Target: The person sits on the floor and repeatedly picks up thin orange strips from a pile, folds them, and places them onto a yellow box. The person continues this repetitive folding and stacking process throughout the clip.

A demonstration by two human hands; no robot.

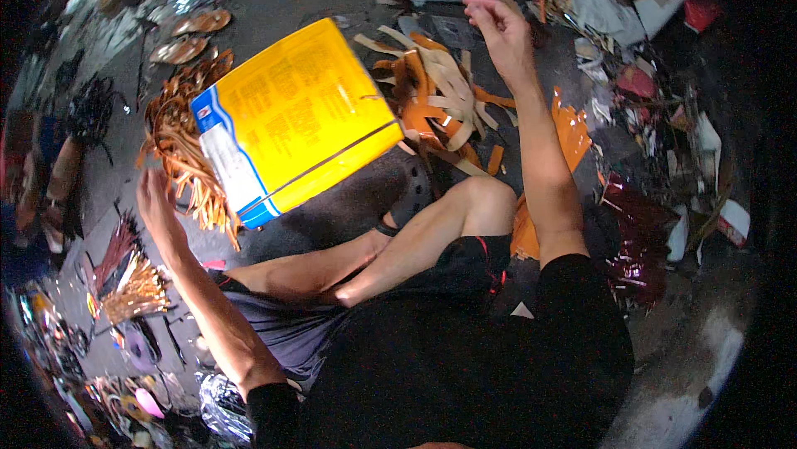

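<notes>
Right hand [503, 32] is seen loosely released; whether the left hand [156, 201] is clenched cannot be told. Between them, the tilted, yellow-and-blue rectangular container [303, 117] is best steadied at opposite edges.

A yellow rectangular container with a blue-and-white end [303, 108] lies tilted before the person's crossed legs [415, 258]. The bare left hand [156, 198] is beside a heap of shiny brown strips [170, 129] (the container hides part of it). The bare right hand [503, 29], fingers bent, reaches out near tangled orange and beige strips [436, 100].
</notes>
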